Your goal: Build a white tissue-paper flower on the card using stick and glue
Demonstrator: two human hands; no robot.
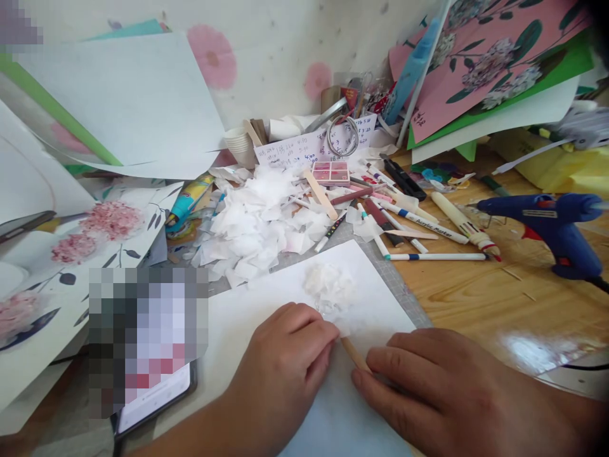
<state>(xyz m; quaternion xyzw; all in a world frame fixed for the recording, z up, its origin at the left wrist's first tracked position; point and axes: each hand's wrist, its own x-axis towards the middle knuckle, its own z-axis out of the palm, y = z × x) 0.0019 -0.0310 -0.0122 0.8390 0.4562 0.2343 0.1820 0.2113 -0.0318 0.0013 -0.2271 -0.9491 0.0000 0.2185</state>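
Note:
A white sheet of paper (375,285) lies before me, bearing a round cluster of thin white petal-like pieces (329,285). Just below the cluster, my left hand (290,358) is closed in a pinch; a tiny pale scrap shows at its fingertips, its kind unclear. My right hand (438,387) grips a flat wooden craft stick (354,354) between thumb and fingers. The stick's far end meets the left fingertips. Behind the sheet is a heap of loose white petal-like pieces (257,216).
At right stands a blue glue gun (547,222), near several markers (428,222) and a pen (461,222). A phone (157,393), partly blurred out, lies at left. Flower artworks (109,222) lean at left; a pink one (499,57) is at right. Paper cups (238,146) stand at the back.

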